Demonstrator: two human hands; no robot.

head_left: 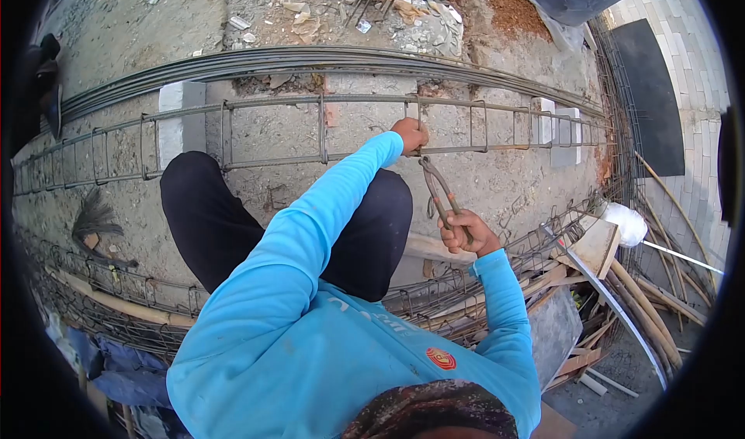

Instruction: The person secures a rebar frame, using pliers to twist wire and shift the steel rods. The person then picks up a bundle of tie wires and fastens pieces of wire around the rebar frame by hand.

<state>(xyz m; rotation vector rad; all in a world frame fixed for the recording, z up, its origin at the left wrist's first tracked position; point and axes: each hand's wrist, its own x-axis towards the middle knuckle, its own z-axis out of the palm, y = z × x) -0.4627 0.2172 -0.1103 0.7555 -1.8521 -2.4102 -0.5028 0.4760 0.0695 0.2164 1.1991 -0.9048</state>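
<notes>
A: What takes up most of the ground here?

B: A long rebar cage [326, 133], lying on its side across the concrete ground [140, 20] and propped on pale concrete blocks [180, 121]. I'd judge the blocks keep the cage off the dirt so a hand can reach around each bar. Behind the cage runs a bundle of loose straight bars [310, 57], and beyond that lies rubble [403, 8].

A: And nearer than the cage?

B: The person in a blue long-sleeved shirt, crouching with knees right against the cage. To the right of the cage's near end there is a heap of timber offcuts and more mesh [605, 284].

A: What are the hands doing?

B: The left hand [410, 135] is closed around the cage's near long bar, beside a stirrup, probably to steady the joint. The right hand [466, 233] is clenched on the handles of a pair of pincers [438, 187], held just below that same bar with the head pointing up at the joint, the head almost touching the left hand.

A: Is there tie wire at the joint?

B: Too small to tell.
</notes>
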